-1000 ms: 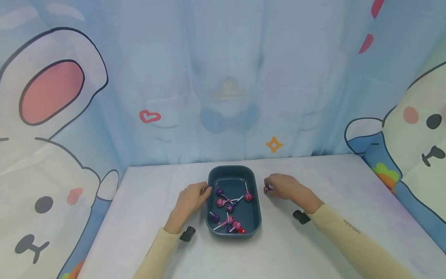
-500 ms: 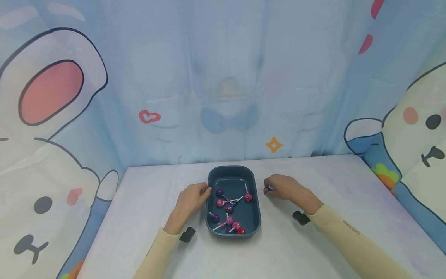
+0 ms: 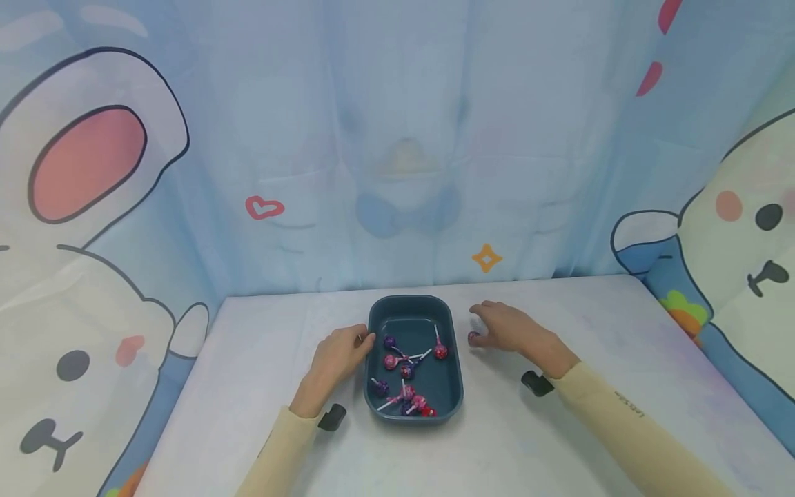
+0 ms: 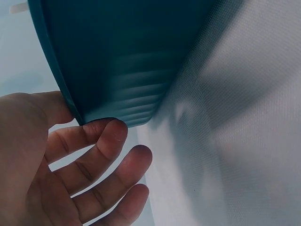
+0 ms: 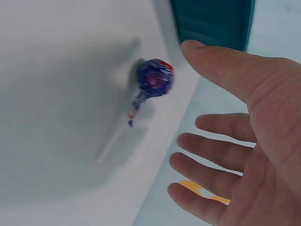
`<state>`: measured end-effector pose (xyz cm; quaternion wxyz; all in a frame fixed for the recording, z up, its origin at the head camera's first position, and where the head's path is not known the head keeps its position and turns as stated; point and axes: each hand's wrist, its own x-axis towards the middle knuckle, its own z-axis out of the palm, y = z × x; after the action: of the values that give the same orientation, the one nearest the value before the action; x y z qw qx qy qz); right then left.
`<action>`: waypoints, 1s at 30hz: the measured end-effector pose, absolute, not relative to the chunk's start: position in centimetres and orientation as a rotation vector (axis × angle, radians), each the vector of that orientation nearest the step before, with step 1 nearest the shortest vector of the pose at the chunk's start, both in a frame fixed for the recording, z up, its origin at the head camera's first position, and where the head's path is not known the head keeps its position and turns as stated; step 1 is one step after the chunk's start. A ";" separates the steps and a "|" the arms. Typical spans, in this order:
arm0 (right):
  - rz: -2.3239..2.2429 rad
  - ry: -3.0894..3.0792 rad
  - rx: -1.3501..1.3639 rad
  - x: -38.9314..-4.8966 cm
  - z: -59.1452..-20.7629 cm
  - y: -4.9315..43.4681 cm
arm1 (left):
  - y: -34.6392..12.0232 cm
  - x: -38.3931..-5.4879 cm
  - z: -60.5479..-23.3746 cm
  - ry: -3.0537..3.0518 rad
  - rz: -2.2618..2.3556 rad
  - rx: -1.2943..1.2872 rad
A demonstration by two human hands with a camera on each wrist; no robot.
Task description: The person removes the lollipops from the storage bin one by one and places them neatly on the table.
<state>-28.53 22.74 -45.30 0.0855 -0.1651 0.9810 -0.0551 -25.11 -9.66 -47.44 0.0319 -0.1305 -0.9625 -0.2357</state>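
Observation:
A dark teal plastic tray point(image 3: 400, 326) stands on the table with several wrapped lollipops point(image 3: 407, 371) in it, purple, pink and red. At its left side my left hand point(image 3: 338, 355) grips the rim; in the left wrist view the thumb lies over the edge and the index finger under it. To the tray's right, a purple and red lollipop point(image 5: 155, 79) lies on the table with its white stick showing. My right hand point(image 3: 512, 330) is right beside that lollipop, fingers spread and apart from it in the right wrist view.
A white cloth covers the table point(image 3: 559, 310). Behind it hangs a light blue curtain point(image 3: 298, 138) with cartoon rabbits on both sides. A dark wrist camera point(image 3: 537, 384) sits on the right wrist, another point(image 3: 332, 417) on the left.
My right hand has let go of the lollipop beside the tray; its fingers have lifted and spread. The left hand and the tray have stayed in place.

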 end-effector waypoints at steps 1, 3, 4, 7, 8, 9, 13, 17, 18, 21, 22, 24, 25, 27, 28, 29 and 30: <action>-0.175 2.933 -0.493 -28.6 -45.1 22.8 | -9.7 -25.1 -47.4 -2.962 -0.724 -0.402; -0.190 2.947 -0.497 -28.6 -44.6 22.8 | -9.7 -25.2 -47.4 -2.960 -0.725 -0.407; -0.191 2.951 -0.500 -28.6 -44.4 22.9 | -9.7 -25.2 -47.4 -2.960 -0.722 -0.408; -0.177 2.954 -0.522 -28.7 -43.8 22.9 | -9.8 -25.2 -47.5 -2.958 -0.728 -0.411; -0.175 2.949 -0.519 -28.7 -43.7 22.9 | -9.8 -25.2 -47.5 -2.959 -0.727 -0.411; -0.172 2.945 -0.515 -28.7 -43.6 22.9 | -9.8 -25.2 -47.5 -2.960 -0.727 -0.410; -0.169 2.930 -0.491 -28.7 -43.5 22.8 | -9.7 -25.2 -47.5 -2.961 -0.729 -0.403; -0.169 2.922 -0.482 -28.9 -43.4 22.6 | -9.7 -25.2 -47.6 -2.963 -0.734 -0.398; -0.168 2.921 -0.484 -28.9 -43.4 22.5 | -9.7 -25.2 -47.6 -2.963 -0.737 -0.397; -0.162 2.920 -0.491 -29.0 -43.2 22.3 | -9.7 -25.2 -47.6 -2.967 -0.742 -0.395; -0.163 2.919 -0.492 -29.1 -43.1 22.2 | -9.7 -25.2 -47.6 -2.966 -0.744 -0.395; -0.161 2.927 -0.504 -29.1 -43.0 22.1 | -9.7 -25.2 -47.6 -2.968 -0.743 -0.391; -0.160 2.928 -0.507 -29.2 -42.9 22.0 | -9.7 -25.2 -47.7 -2.969 -0.740 -0.391; -0.153 2.930 -0.514 -29.2 -42.8 21.8 | -9.7 -25.2 -47.7 -2.967 -0.738 -0.389; -0.147 2.932 -0.520 -29.2 -42.8 21.7 | -9.7 -25.3 -47.7 -2.966 -0.735 -0.389; -0.141 2.933 -0.524 -29.3 -42.7 21.6 | -9.7 -25.3 -47.7 -2.965 -0.738 -0.389; -0.139 2.934 -0.529 -29.3 -42.6 21.5 | -9.7 -25.3 -47.7 -2.962 -0.740 -0.389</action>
<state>-29.26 21.51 -42.65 0.0787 -0.1768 0.9800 -0.0466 -25.27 -9.69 -47.75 0.0320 -0.1265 -0.9619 -0.2402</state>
